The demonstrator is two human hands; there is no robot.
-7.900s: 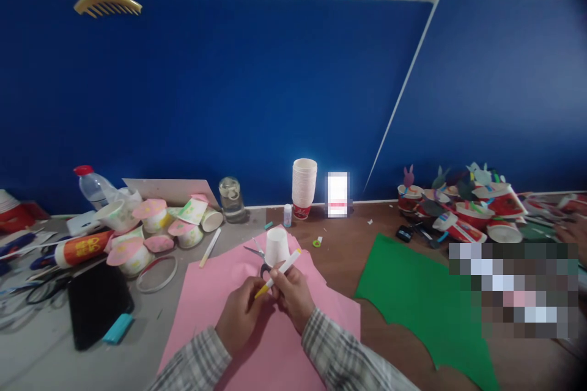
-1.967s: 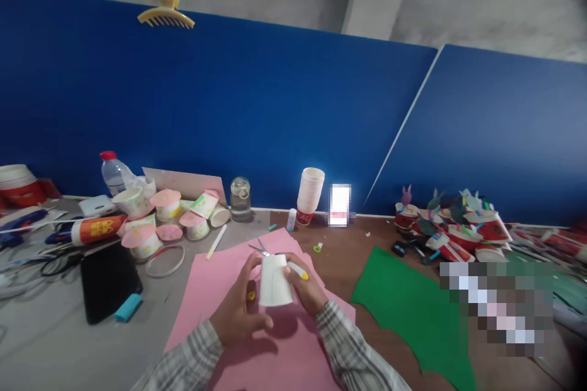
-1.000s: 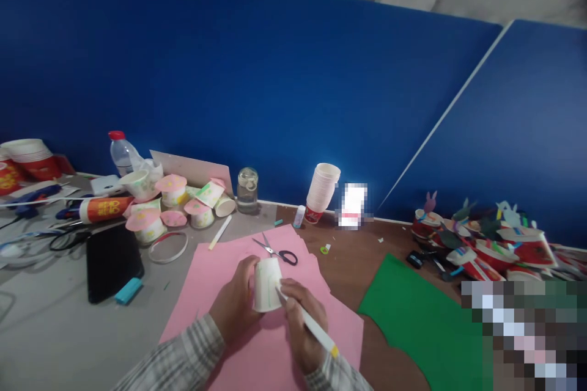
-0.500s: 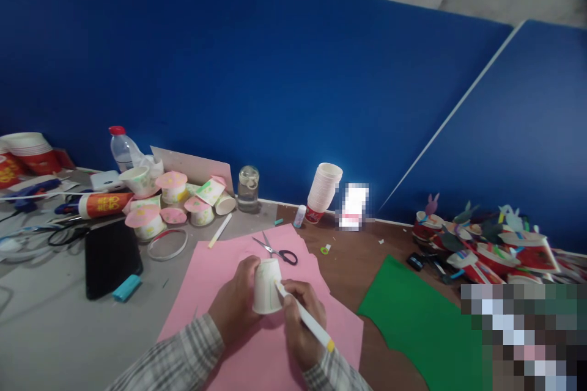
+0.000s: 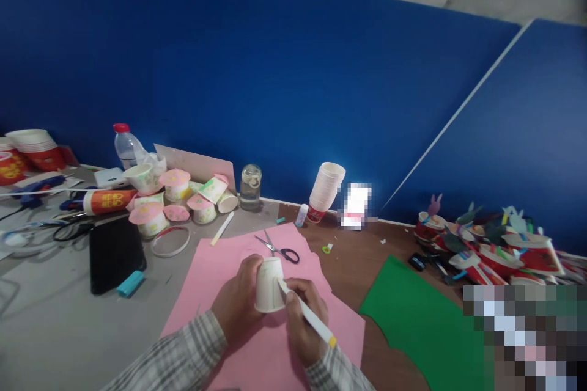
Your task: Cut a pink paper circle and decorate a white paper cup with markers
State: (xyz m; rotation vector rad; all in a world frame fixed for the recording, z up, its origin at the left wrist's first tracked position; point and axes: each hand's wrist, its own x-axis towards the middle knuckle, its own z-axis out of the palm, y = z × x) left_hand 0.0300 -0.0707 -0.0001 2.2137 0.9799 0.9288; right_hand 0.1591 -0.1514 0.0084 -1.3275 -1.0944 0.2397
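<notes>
A white paper cup (image 5: 269, 291) is upside down over the pink paper (image 5: 257, 354), with faint drawn lines on its side. My left hand (image 5: 239, 294) is wrapped round the cup's left side. In my right hand (image 5: 306, 316) is a white marker (image 5: 312, 320) with a yellow end, its tip at the cup's wall. Just beyond the cup lie scissors (image 5: 288, 255) with dark handles, blades apart, on the pink paper. Another slim white marker (image 5: 222, 228) rests at the paper's upper left corner.
Decorated paper cups (image 5: 176, 186), a black phone-like slab (image 5: 114, 255) and a teal marker cap (image 5: 131, 284) are at left. Along the blue partition stand a glass jar (image 5: 250, 189) and stacked cups (image 5: 326, 188). Green paper (image 5: 413, 311) and red cup crafts (image 5: 495, 256) occupy the right.
The whole view has shifted slightly, so things appear a little further right. The marker tip stays at the cup's side, and both hands keep their hold.
</notes>
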